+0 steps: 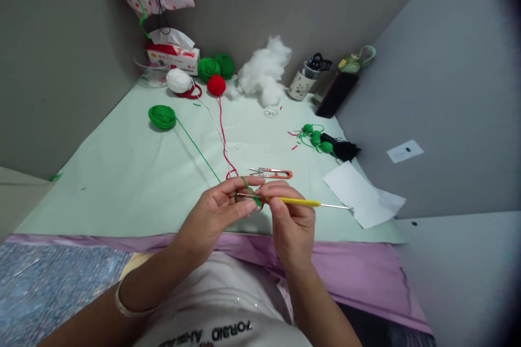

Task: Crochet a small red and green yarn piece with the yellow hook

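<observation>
My right hand (291, 216) grips a crochet hook (299, 202) with a yellow handle and metal ends, its hook end pointing left. Between the fingertips of my left hand (223, 203) is a small green crochet piece (257, 201), partly covered by the fingers. Green yarn loops over my left index finger and runs back to a green yarn ball (161, 117). A red yarn ball (216, 85) and a white yarn ball (179, 81) send strands toward my left hand. Just beyond my fingers lie orange-handled thread snips (272, 173).
White stuffing (264, 73) is heaped at the back, near a tissue box (174, 58) and more green yarn balls (215, 67). On the right are a pen cup (302, 83), a phone (337, 94), green beads with a black tassel (325, 143) and white paper (364, 195).
</observation>
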A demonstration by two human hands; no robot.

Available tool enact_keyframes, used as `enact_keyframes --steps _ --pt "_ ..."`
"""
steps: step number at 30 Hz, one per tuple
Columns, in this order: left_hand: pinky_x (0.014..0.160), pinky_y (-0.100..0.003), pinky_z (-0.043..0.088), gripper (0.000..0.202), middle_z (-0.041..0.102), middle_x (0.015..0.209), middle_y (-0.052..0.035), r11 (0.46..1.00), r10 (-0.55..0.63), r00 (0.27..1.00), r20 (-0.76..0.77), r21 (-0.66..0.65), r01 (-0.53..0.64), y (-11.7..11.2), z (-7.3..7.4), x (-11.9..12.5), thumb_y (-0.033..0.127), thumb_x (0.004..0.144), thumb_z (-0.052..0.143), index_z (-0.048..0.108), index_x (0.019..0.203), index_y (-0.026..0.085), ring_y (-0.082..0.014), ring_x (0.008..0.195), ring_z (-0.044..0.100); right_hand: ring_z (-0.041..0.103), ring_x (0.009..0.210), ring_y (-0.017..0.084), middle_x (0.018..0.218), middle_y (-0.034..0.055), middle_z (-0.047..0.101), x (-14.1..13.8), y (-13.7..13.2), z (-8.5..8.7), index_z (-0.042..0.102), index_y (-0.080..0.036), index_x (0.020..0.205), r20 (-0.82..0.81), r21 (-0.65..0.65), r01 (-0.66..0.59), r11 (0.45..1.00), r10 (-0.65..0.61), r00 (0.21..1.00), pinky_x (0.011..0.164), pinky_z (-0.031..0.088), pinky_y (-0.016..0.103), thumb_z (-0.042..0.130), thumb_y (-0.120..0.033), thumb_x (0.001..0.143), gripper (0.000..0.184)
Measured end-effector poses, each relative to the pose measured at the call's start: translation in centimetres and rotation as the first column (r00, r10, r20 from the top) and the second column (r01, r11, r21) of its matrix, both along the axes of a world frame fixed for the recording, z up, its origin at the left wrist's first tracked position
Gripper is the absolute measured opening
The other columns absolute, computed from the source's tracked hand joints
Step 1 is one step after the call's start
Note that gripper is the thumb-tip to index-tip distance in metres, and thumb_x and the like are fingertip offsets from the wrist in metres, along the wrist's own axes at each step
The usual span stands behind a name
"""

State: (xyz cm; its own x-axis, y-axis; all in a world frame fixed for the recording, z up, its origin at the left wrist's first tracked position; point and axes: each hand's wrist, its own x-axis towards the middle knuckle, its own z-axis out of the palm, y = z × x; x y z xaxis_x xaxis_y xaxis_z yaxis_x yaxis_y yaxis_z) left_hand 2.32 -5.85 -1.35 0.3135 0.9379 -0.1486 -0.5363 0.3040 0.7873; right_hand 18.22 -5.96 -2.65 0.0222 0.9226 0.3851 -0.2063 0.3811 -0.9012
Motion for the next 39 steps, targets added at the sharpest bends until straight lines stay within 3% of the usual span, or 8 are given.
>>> enact_keyframes --steps 5,9,13,18,23,26,29,39 --pt "0.081 -0.022 0.051 0.028 0.078 0.095 -0.0013 0.999 0.035 0.998 -0.048 0.028 -0.033 0.0 -0.2 -0.1 0.025 0.088 0.084 0.084 0.115 0.029 -0.0132 0.088 0.066 0.071 0.08 0.014 0.099 0.0025 0.078 0.1 0.0 -0.4 0.081 -0.029 0.105 -0.055 -0.055 -0.007 0.998 0.004 0.998 0.072 0.059 0.029 0.067 -0.025 0.102 0.015" --pt "0.088 -0.025 0.053 0.03 0.08 0.097 -0.0012 0.999 0.017 1.0 -0.013 0.027 -0.017 0.1 -0.1 0.0 0.024 0.086 0.087 0.084 0.115 0.03 -0.0137 0.089 0.069 0.071 0.081 0.016 0.099 0.0032 0.079 0.0 0.0 -0.1 0.082 -0.03 0.104 -0.012 -0.021 -0.011 1.0 0.011 1.0 0.07 0.06 0.03 0.068 -0.025 0.101 0.015" --pt "0.091 -0.026 0.053 0.029 0.078 0.097 -0.0017 1.0 0.024 0.999 -0.034 0.017 -0.024 0.2 -0.2 0.3 0.026 0.086 0.087 0.084 0.114 0.029 -0.0154 0.092 0.07 0.071 0.083 0.016 0.099 0.0028 0.08 -0.2 0.0 -0.4 0.082 -0.031 0.105 0.011 -0.027 0.047 0.999 -0.047 0.999 0.07 0.06 0.03 0.067 -0.023 0.101 0.017" --pt "0.085 -0.021 0.05 0.026 0.068 0.085 0.0017 0.999 0.041 0.999 -0.031 -0.003 -0.041 0.3 -0.1 0.5 0.026 0.082 0.09 0.085 0.107 0.027 -0.0114 0.085 0.064 0.072 0.091 0.017 0.101 0.0032 0.078 -0.2 0.0 -0.7 0.082 -0.029 0.102 0.023 -0.049 0.149 0.988 -0.148 0.989 0.073 0.059 0.029 0.07 -0.024 0.099 0.014" --pt "0.077 -0.021 0.048 0.022 0.07 0.091 -0.0002 0.994 0.035 0.999 0.006 -0.107 -0.034 0.4 0.1 0.5 0.029 0.081 0.09 0.085 0.101 0.024 -0.0115 0.083 0.06 0.069 0.072 0.014 0.095 0.0019 0.077 -0.1 0.1 -0.3 0.081 -0.028 0.101 0.05 -0.038 0.171 0.985 -0.169 0.984 0.069 0.058 0.03 0.067 -0.025 0.102 0.015" --pt "0.076 -0.021 0.048 0.018 0.071 0.096 0.0003 0.988 0.068 0.998 0.001 -0.137 -0.067 0.3 0.0 0.3 0.027 0.081 0.089 0.083 0.098 0.023 -0.0101 0.081 0.059 0.069 0.068 0.013 0.095 0.0024 0.076 0.2 0.0 0.0 0.08 -0.025 0.099 0.005 -0.068 0.191 0.979 -0.192 0.981 0.065 0.057 0.029 0.066 -0.027 0.102 0.015" --pt "0.074 -0.021 0.047 0.017 0.069 0.089 0.0009 0.987 0.092 0.996 -0.015 -0.132 -0.093 0.3 0.1 0.3 0.026 0.079 0.09 0.082 0.094 0.022 -0.0105 0.078 0.058 0.069 0.068 0.013 0.095 0.003 0.075 0.4 -0.3 0.3 0.08 -0.024 0.098 0.006 -0.043 0.25 0.967 -0.25 0.968 0.065 0.057 0.029 0.067 -0.026 0.101 0.014" --pt "0.074 -0.025 0.047 0.017 0.069 0.089 -0.0004 0.987 0.094 0.995 -0.034 -0.127 -0.097 0.2 0.3 0.3 0.028 0.078 0.089 0.081 0.091 0.02 -0.0125 0.077 0.058 0.068 0.07 0.014 0.092 0.0024 0.074 0.1 -0.9 0.4 0.081 -0.028 0.104 0.065 0.045 0.182 0.982 -0.185 0.981 0.063 0.056 0.031 0.064 -0.02 0.102 0.018"
